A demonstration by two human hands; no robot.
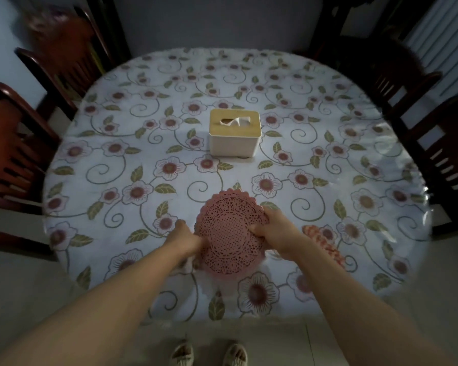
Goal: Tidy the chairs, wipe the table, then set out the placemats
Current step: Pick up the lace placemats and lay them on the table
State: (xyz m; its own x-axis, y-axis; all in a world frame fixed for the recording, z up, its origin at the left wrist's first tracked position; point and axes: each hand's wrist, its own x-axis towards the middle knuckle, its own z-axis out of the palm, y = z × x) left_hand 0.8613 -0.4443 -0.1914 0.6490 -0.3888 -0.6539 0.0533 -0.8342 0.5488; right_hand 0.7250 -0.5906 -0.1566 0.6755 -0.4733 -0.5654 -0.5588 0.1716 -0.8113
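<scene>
A round pink lace-pattern placemat (229, 233), perhaps a small stack, is held just above the near part of the oval table (169, 75). My left hand (184, 237) grips its left edge. My right hand (274, 228) grips its right edge, thumb on top. The table wears a white cloth printed with flowers and green leaves. An orange and white patterned cloth (323, 244) lies on the table just right of my right wrist, partly hidden by my forearm.
A white tissue box (234, 132) with a wooden lid stands at the table's middle. Dark wooden chairs stand at the left (13, 143) and back left (64, 62), two more at the right (444, 143) and back right (381, 67). My shoes (209, 353) are on the pale floor.
</scene>
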